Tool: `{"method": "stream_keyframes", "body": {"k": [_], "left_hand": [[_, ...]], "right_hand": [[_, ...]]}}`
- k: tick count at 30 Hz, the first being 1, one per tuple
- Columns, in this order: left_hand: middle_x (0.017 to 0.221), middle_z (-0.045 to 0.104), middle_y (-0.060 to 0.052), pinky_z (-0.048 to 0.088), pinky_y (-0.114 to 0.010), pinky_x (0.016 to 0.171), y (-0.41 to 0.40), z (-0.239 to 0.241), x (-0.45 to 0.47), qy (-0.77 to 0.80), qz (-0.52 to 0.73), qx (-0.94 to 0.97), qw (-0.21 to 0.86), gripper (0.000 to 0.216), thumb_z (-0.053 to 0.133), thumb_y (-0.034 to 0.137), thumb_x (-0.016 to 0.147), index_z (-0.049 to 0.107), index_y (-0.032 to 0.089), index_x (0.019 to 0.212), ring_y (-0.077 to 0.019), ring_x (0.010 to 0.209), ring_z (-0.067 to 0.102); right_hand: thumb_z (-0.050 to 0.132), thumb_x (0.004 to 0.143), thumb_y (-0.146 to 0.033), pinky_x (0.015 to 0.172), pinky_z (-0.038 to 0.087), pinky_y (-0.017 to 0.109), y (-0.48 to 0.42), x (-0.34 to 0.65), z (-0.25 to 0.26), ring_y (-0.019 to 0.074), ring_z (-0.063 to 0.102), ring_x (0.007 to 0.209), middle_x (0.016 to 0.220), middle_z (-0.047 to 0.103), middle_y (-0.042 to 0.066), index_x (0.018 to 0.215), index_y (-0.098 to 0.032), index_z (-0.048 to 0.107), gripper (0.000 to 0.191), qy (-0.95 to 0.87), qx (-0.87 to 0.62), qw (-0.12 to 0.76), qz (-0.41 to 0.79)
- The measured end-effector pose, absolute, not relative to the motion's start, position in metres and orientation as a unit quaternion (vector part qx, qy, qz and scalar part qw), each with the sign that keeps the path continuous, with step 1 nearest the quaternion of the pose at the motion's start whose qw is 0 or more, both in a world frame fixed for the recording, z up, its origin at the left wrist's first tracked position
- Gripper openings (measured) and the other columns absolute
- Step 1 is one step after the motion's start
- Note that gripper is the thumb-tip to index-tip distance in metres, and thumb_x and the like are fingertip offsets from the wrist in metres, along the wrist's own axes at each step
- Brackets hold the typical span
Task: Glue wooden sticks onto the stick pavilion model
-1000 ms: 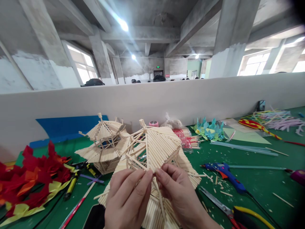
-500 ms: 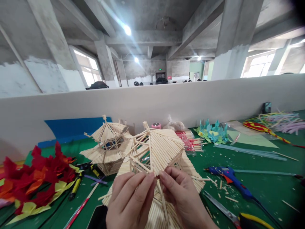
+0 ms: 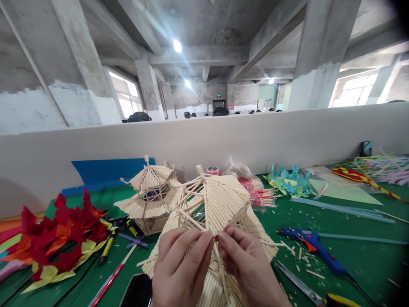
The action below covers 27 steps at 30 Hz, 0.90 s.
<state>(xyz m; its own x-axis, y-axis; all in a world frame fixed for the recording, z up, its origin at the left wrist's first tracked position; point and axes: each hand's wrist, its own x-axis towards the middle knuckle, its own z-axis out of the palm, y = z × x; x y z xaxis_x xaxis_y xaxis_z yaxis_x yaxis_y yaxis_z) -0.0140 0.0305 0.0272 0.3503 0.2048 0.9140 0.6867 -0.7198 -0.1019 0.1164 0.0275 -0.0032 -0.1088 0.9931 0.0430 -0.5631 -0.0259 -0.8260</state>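
Note:
A pavilion model built of thin wooden sticks (image 3: 228, 200) stands in front of me, with one upper roof face covered in sticks and the face to its left an open frame. My left hand (image 3: 183, 264) is closed, its thumb and fingertips pinching the front lower corner of that upper roof. From the other side my right hand (image 3: 246, 260) pinches the same corner, thumb and forefinger pressed together. The fingertips almost meet there and hide any small piece between them. Behind to the left stands a smaller stick pavilion (image 3: 150, 196).
To the right lie a blue glue gun (image 3: 315, 247), scissors (image 3: 300, 283), glue sticks (image 3: 345, 209) and stick scraps. Red and yellow paper pieces (image 3: 70, 238) and a dark phone-like object (image 3: 137, 290) lie left. A pale partition (image 3: 96, 143) runs along the back.
My view has turned slightly left, so the scene sits a little further right. Both hands keep their pinch at the same roof corner, with hardly any movement.

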Motion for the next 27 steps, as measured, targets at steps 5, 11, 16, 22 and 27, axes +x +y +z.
{"method": "stream_keyframes", "body": {"k": [5, 11, 16, 22, 27], "left_hand": [[0.081, 0.063, -0.008, 0.047, -0.032, 0.067, 0.032, 0.021, -0.020, -0.268, -0.486, -0.796, 0.242, 0.019, 0.061, 0.002, 0.070, 0.064, 0.010, 0.087, -0.0186, 0.079, 0.052], [0.083, 0.063, -0.007, 0.047, -0.031, 0.067, 0.031, 0.022, -0.021, -0.281, -0.473, -0.798, 0.247, 0.019, 0.058, 0.004, 0.073, 0.063, 0.012, 0.089, -0.0179, 0.080, 0.053], [0.082, 0.062, -0.007, 0.046, -0.031, 0.067, 0.033, 0.023, -0.021, -0.270, -0.476, -0.798, 0.252, 0.017, 0.060, 0.003, 0.072, 0.063, 0.011, 0.088, -0.0178, 0.079, 0.052], [0.086, 0.058, -0.007, 0.047, -0.027, 0.067, 0.023, 0.021, -0.020, -0.291, -0.519, -0.776, 0.210, 0.028, 0.063, 0.000, 0.068, 0.059, 0.009, 0.093, -0.0151, 0.079, 0.054], [0.076, 0.055, -0.001, 0.047, -0.021, 0.062, 0.007, 0.015, -0.005, -0.316, -0.715, -0.621, 0.056, 0.022, 0.056, -0.004, 0.069, 0.054, 0.014, 0.081, -0.0105, 0.071, 0.054]], "right_hand": [[0.069, 0.067, -0.038, 0.040, 0.014, 0.019, 0.028, 0.116, -0.003, 0.0016, 0.028, 0.038, 0.046, 0.045, -0.008, 0.060, -0.015, 0.053, 0.029, -0.348, -0.297, 0.594, 0.662], [0.068, 0.068, -0.038, 0.039, 0.017, 0.018, 0.030, 0.115, -0.007, 0.0020, 0.031, 0.039, 0.047, 0.047, -0.006, 0.062, -0.015, 0.056, 0.027, -0.352, -0.298, 0.599, 0.655], [0.070, 0.065, -0.038, 0.037, 0.014, 0.017, 0.028, 0.114, -0.003, 0.0004, 0.028, 0.036, 0.043, 0.045, -0.007, 0.057, -0.014, 0.056, 0.029, -0.338, -0.288, 0.607, 0.658], [0.072, 0.063, -0.040, 0.037, 0.014, 0.016, 0.014, 0.129, -0.003, 0.0004, 0.028, 0.036, 0.045, 0.049, -0.005, 0.070, -0.014, 0.066, 0.028, -0.316, -0.329, 0.599, 0.659], [0.077, 0.055, -0.039, 0.038, 0.021, 0.013, -0.008, 0.162, -0.018, 0.0022, 0.032, 0.040, 0.047, 0.048, -0.005, 0.073, -0.020, 0.062, 0.031, -0.257, -0.382, 0.661, 0.593]]}}
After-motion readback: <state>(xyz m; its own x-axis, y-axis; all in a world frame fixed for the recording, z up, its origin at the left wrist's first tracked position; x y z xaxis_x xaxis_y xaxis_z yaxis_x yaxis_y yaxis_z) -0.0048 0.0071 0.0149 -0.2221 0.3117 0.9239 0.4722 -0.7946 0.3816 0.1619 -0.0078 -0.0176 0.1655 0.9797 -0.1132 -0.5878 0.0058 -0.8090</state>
